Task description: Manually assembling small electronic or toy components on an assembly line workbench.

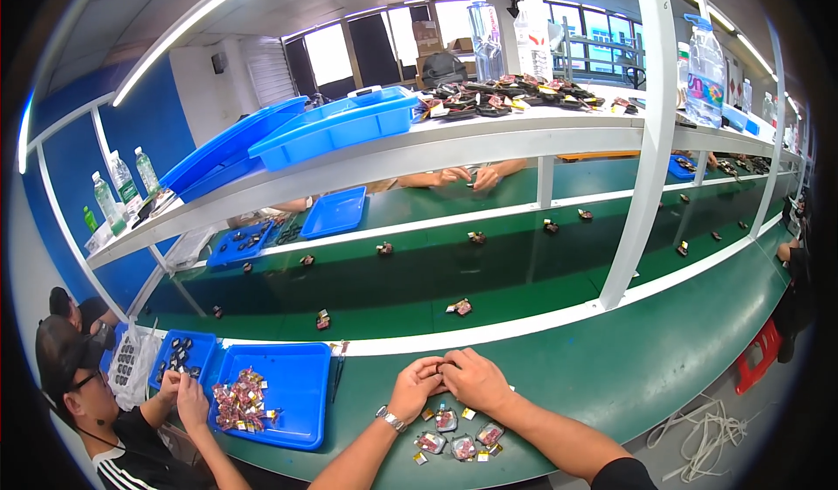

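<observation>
Now pinching narrow with left hand [417,387] against right hand [476,380], likely to steady something too hidden to tell, just beyond modules [463,445] clustered near, seemingly for quick reach.

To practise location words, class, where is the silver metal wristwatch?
Low in the head view, just left of centre: the watch circles the person's left wrist, left of small clustered reddish parts.

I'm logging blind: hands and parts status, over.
Left hand and right hand together; anything held is hidden. Small parts beside them on green bench. Blue tray left, not blocking.
</observation>
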`<state>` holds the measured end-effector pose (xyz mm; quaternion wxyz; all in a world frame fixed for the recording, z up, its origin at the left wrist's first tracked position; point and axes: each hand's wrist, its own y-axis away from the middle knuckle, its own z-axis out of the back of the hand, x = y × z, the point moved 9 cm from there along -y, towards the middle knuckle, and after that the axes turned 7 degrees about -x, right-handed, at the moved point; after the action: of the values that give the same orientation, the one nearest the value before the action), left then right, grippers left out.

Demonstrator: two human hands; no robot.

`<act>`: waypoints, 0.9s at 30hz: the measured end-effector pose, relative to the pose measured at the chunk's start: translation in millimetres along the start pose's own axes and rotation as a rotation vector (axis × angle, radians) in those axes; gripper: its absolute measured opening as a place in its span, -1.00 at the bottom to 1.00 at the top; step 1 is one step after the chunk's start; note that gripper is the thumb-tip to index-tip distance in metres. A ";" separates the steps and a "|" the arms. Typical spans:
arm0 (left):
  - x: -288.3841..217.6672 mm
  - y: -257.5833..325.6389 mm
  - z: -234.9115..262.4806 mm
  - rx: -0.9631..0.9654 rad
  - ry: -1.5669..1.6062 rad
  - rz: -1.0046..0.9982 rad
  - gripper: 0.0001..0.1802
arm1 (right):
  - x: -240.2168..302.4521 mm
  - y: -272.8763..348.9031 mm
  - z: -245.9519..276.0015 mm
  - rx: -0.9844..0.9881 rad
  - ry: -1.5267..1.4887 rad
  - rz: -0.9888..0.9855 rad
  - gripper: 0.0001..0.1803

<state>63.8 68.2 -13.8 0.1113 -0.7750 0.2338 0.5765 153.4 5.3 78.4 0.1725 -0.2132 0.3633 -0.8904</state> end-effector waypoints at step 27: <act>-22.8 -0.9 17.2 -0.152 0.061 -0.168 -0.66 | -232.1 1.0 10.4 -0.300 -0.291 -1.032 -0.65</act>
<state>44.6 81.9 2.4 0.0929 -0.8151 0.1268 0.5576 356.0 105.9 25.4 -0.2700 -0.5064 0.3068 -0.7593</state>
